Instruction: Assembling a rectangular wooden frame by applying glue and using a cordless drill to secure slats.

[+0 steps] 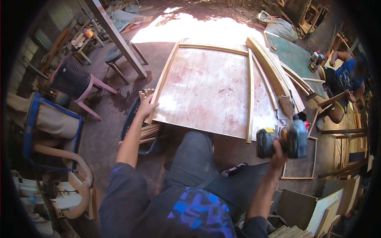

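Note:
A three-sided frame of wooden strips lies on a pale worktop (pixel 206 87). My left hand (pixel 147 107) grips the near end of its left strip (pixel 164 77), at the worktop's left edge. The far strip (pixel 214 48) joins it to the right strip (pixel 250 99), whose near end reaches the worktop's front edge. My right hand (pixel 279 154) is closed round a cordless drill (pixel 297 139), held up off the worktop's near right corner. The drill is slightly blurred, and its tip cannot be made out clearly.
A stack of long wooden strips (pixel 270 65) lies along the worktop's right side. Below my left hand stands a dark tub (pixel 149 147) of wood pieces. Another person (pixel 349 77) sits at the right beside a green board (pixel 289 51). A metal post (pixel 119 39) rises at the left.

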### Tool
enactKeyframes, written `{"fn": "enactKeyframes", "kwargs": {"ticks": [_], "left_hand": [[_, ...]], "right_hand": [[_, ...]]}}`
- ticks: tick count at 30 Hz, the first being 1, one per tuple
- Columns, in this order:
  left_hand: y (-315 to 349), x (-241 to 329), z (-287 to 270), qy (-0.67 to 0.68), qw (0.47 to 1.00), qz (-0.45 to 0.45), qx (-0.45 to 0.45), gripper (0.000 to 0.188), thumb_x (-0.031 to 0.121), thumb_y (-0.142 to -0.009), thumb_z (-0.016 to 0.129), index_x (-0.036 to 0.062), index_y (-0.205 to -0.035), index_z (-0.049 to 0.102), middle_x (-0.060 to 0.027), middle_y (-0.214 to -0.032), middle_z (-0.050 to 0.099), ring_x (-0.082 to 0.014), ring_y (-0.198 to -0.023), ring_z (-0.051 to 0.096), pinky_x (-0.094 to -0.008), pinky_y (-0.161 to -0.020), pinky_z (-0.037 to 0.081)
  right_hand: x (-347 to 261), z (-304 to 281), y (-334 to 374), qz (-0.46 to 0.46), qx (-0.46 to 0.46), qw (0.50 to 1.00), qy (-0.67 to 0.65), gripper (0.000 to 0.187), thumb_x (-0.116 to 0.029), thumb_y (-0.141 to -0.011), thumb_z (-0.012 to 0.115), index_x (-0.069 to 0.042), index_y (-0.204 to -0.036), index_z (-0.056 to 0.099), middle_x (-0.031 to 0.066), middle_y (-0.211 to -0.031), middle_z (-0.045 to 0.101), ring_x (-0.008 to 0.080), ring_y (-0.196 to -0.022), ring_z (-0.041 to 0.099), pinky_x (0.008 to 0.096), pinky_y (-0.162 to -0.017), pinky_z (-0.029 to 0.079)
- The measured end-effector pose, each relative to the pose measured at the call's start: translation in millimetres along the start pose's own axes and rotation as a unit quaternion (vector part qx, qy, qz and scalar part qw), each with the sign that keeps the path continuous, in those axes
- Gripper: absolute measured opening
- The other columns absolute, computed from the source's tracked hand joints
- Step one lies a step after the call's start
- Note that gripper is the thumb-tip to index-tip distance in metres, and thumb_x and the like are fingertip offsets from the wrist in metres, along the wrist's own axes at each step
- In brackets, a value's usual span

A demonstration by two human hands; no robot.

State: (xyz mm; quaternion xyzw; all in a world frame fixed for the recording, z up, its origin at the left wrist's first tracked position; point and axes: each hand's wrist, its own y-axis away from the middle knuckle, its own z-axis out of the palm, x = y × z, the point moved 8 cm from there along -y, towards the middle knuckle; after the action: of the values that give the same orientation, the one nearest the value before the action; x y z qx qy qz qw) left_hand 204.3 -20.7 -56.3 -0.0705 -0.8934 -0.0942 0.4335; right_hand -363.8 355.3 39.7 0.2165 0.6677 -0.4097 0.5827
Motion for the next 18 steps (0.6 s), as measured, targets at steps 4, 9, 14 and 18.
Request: {"fn": "enactKeyframes", "kwargs": {"ticks": [4, 9, 14, 18], "left_hand": [[1, 3, -3, -0.038, 0.998, 0.025, 0.045, 0.065, 0.012, -0.079, 0.069, 0.0099, -0.143, 0.054, -0.0185, -0.128, 0.066, -0.0306, -0.119, 0.063, -0.0372, -0.103, 0.046], [-19, -14, 8, 0.026, 0.999, -0.027, 0.009, 0.056, 0.015, -0.087, 0.066, -0.001, -0.139, 0.054, -0.0168, -0.125, 0.066, -0.0233, -0.113, 0.063, -0.0341, -0.1, 0.047], [-6, -18, 5, 0.008, 0.999, -0.02, -0.024, 0.055, 0.015, -0.083, 0.067, -0.0008, -0.135, 0.056, -0.0156, -0.118, 0.067, -0.0229, -0.106, 0.065, -0.0354, -0.094, 0.05], [-2, -20, 4, -0.041, 0.999, -0.017, -0.012, 0.059, 0.011, -0.077, 0.066, 0.0017, -0.135, 0.056, -0.0162, -0.113, 0.067, -0.0247, -0.101, 0.065, -0.0358, -0.089, 0.051]], "right_hand": [[-20, -42, 52, 0.039, -0.002, 0.999, -0.031, 0.048, 0.0, -0.08, 0.071, -0.002, -0.127, 0.063, 0.0053, -0.114, 0.066, 0.017, -0.103, 0.061, 0.032, -0.094, 0.047], [-13, -89, 107, 0.057, 0.029, 0.998, 0.002, 0.048, 0.001, -0.081, 0.066, -0.001, -0.129, 0.061, 0.006, -0.114, 0.064, 0.0167, -0.102, 0.059, 0.0342, -0.1, 0.044], [12, -130, 154, 0.067, 0.115, 0.99, 0.045, 0.043, -0.001, -0.083, 0.061, 0.0, -0.126, 0.062, 0.0071, -0.112, 0.063, 0.019, -0.102, 0.059, 0.0365, -0.102, 0.043], [25, -141, 152, 0.068, 0.179, 0.978, 0.088, 0.04, -0.001, -0.084, 0.062, 0.001, -0.123, 0.063, 0.0067, -0.113, 0.065, 0.0205, -0.103, 0.059, 0.0363, -0.102, 0.043]]}}
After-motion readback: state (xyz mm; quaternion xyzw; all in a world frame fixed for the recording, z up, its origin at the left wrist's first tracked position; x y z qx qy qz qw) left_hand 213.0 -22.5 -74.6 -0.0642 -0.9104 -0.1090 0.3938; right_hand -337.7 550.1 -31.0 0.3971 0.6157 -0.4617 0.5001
